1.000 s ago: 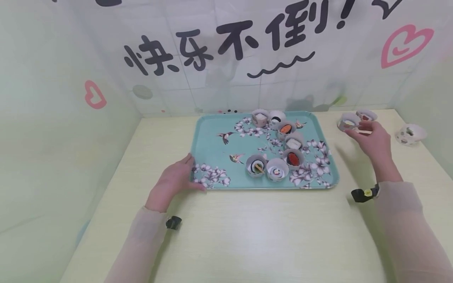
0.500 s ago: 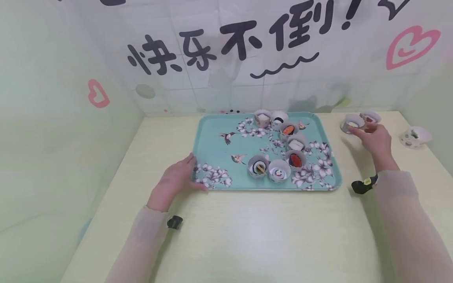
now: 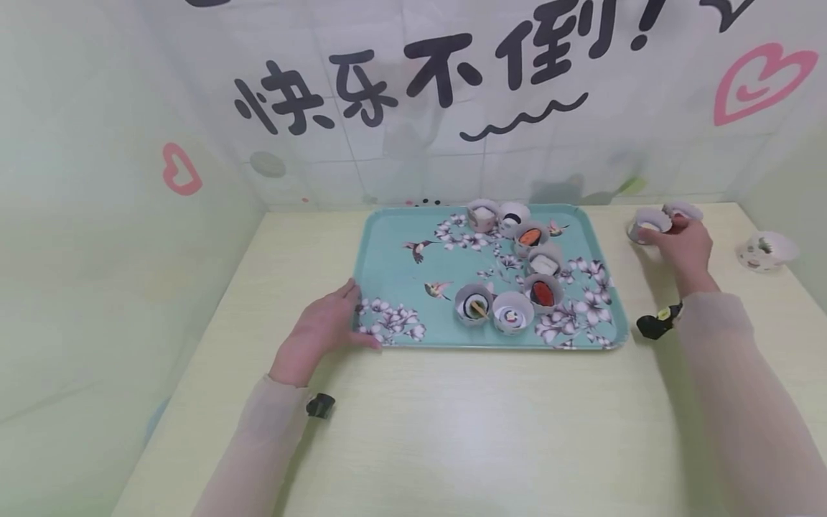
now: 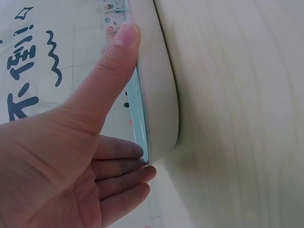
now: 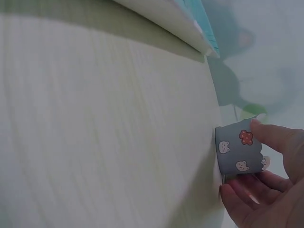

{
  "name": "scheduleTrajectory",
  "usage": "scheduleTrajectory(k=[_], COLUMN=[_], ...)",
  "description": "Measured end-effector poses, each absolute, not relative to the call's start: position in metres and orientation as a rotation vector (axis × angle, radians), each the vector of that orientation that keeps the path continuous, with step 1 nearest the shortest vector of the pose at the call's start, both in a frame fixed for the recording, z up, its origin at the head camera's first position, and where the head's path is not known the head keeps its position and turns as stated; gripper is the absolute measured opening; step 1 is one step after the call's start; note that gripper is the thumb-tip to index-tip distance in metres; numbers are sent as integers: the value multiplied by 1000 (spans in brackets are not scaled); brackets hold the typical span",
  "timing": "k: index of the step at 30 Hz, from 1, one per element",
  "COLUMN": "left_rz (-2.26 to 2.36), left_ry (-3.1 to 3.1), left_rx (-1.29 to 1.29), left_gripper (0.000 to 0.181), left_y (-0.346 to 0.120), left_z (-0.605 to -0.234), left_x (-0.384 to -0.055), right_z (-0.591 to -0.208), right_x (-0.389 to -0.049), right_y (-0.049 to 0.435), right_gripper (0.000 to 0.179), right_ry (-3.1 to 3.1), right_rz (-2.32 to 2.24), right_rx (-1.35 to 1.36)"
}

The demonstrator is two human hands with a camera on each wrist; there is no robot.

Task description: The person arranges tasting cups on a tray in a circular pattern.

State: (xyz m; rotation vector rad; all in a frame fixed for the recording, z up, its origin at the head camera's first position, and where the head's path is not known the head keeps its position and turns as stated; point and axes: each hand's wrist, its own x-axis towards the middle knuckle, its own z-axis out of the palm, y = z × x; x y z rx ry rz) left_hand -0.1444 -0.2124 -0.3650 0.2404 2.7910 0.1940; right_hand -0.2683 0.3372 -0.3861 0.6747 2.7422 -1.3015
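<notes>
At the tray's near left corner my left hand (image 3: pixel 316 327) rests with straight fingers. Its thumb (image 4: pixel 107 78) lies along the near rim and its fingertips touch the corner of the turquoise floral tray (image 3: pixel 388 266). To the right of the tray, my right hand (image 3: pixel 690 248) pinches a grey paper cup (image 5: pixel 232 152) printed with bears and a flower. The thumb is at the cup's rim, and the other fingers curl along its side. Something pale yellow shows inside this cup. Just behind the hand is another paper cup (image 3: pixel 690 210), partly hidden.
Several paper cups stand on the tray in a curve, holding sushi-like pieces: one orange (image 3: pixel 530 237), one red (image 3: pixel 542 294), one with a small stick (image 3: pixel 477 307). A white paper cup (image 3: pixel 752 255) sits at the table's right side. A wall (image 3: pixel 439 169) rises behind.
The right thumb has come over the rim of the grey paper cup, and the right forearm has shifted slightly forward. The left hand stays at the tray corner. The head view has drifted slightly.
</notes>
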Motion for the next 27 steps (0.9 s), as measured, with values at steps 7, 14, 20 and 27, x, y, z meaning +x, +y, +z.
scheduleTrajectory(k=[7, 14, 20, 27], left_rz=[196, 214, 207, 212], left_ry=[2784, 2776, 2792, 2795], left_rx=[233, 221, 239, 247], left_gripper=[122, 123, 123, 123], left_y=[-211, -211, -211, -211], left_z=[-364, -362, -361, -362], left_x=[-144, -143, -142, -142], right_z=[-389, -389, -386, -381], right_x=[-274, -274, -270, -265], right_y=[335, 333, 332, 331], right_gripper=[79, 72, 73, 77], right_ry=[2799, 2856, 2834, 2839], right_rz=[-1254, -1183, -1192, -1177], right_rx=[655, 572, 589, 568])
